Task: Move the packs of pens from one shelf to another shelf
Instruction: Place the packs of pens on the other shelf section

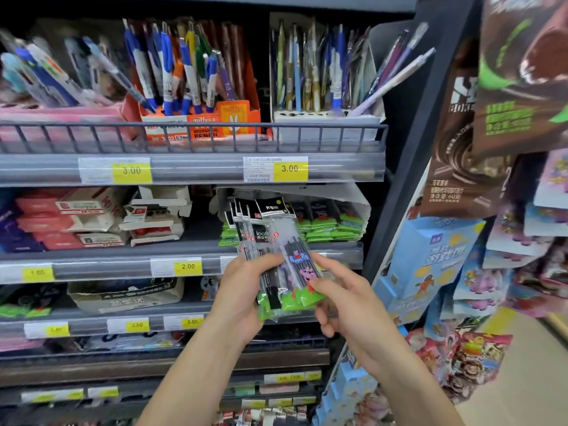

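I hold a bundle of several pen packs [278, 250] upright in front of the second shelf [123, 256]. They are clear sleeves with black headers, green bottoms and a pink cartoon pig on the front one. My left hand [242, 299] grips the bundle from the left and behind. My right hand [338, 296] pinches the lower right corner of the front pack. More packs of the same kind [335, 222] lie in an open white box on that shelf, just behind.
The top shelf [196, 167] has a wire rail and holds display boxes of upright pens [190, 75]. Red and white boxes [92, 219] sit left on the second shelf. Snack bags [504, 96] and blue boxes [430, 259] hang on a rack at the right.
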Motion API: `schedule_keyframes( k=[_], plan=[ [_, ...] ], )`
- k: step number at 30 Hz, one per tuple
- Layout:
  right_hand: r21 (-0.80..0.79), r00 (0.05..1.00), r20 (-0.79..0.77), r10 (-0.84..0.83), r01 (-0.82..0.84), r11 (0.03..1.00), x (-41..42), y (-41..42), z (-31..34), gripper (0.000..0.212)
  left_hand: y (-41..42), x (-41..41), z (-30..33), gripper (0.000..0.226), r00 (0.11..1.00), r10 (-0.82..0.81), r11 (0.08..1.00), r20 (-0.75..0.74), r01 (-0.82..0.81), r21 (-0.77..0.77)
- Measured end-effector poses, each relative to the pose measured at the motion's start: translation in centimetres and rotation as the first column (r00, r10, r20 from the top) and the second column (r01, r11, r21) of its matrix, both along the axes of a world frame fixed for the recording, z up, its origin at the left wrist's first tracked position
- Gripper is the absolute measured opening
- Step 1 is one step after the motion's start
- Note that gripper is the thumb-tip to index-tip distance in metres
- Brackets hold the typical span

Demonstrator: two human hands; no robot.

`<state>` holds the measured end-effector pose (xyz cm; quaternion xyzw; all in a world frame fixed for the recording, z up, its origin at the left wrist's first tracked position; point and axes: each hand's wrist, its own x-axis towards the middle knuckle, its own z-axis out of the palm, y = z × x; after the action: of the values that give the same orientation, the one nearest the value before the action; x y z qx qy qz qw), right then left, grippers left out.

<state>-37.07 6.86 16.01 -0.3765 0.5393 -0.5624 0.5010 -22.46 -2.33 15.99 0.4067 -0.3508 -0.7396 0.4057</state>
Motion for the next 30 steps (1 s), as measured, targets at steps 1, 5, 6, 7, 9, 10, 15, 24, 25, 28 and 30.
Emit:
schedule_keyframes(
  k=[1, 5, 6, 7, 9, 10, 15, 24, 25, 28, 30],
  plan=[
    [-0.009, 1.000, -0.008, -0.014, 0.014, 1.000, 0.0, -0.1, 0.0, 0.034, 0.0, 0.0, 0.0, 0.038, 1.000, 0.002, 1.000, -0.014, -0.002, 0.006],
    [-0.047, 0.999, -0.022, -0.040, 0.039, 0.998, -0.2, -0.6, -0.3, 0.024, -0.1, -0.1, 0.2, 0.043, 0.998, 0.025, 0.999, -0.059, -0.023, 0.030],
    [-0.051, 0.997, 0.003, -0.081, 0.081, 0.995, -0.3, -0.7, -0.5, 0.023, -0.2, 0.0, 0.3, 0.044, 0.997, 0.047, 0.998, -0.059, -0.045, 0.038],
    [-0.054, 0.990, 0.031, -0.135, 0.136, 0.989, -0.5, -1.0, -0.5, 0.022, -0.2, 0.0, 0.4, 0.045, 0.996, 0.067, 0.997, -0.058, -0.064, 0.048],
    [-0.057, 0.969, 0.054, -0.240, 0.242, 0.969, -1.0, -1.8, -0.5, 0.026, -0.4, 0.1, 0.6, 0.040, 0.994, 0.089, 0.995, -0.057, -0.085, 0.060],
    [-0.055, 0.959, 0.051, -0.277, 0.280, 0.958, -1.1, -2.3, -0.4, 0.027, -0.5, 0.1, 0.7, 0.035, 0.994, 0.089, 0.995, -0.061, -0.086, 0.060],
    [-0.062, 0.899, -0.059, -0.434, 0.431, 0.900, -1.5, -6.5, 0.3, 0.019, -0.2, -0.2, 0.8, 0.032, 0.996, 0.065, 0.996, -0.064, -0.061, 0.067],
    [-0.110, 0.792, 0.040, -0.609, 0.609, 0.785, 0.1, -7.9, -2.1, 0.039, -0.6, -0.3, 0.9, 0.035, 0.997, 0.046, 0.997, -0.066, -0.041, 0.072],
    [-0.119, 0.793, 0.034, -0.608, 0.607, 0.786, 0.3, -7.7, -2.4, 0.038, -0.7, -0.2, 0.8, 0.035, 0.997, 0.048, 0.996, -0.066, -0.043, 0.072],
    [-0.165, 0.808, 0.123, -0.577, 0.590, 0.791, 0.2, -8.5, -2.2, 0.025, -1.0, -0.3, 0.7, 0.035, 0.997, 0.051, 0.995, -0.061, -0.045, 0.084],
    [-0.153, 0.796, 0.211, -0.568, 0.600, 0.785, -0.2, -9.5, -1.5, 0.016, -1.1, -0.4, 0.5, 0.034, 0.997, 0.047, 0.995, -0.055, -0.042, 0.088]
  ],
)
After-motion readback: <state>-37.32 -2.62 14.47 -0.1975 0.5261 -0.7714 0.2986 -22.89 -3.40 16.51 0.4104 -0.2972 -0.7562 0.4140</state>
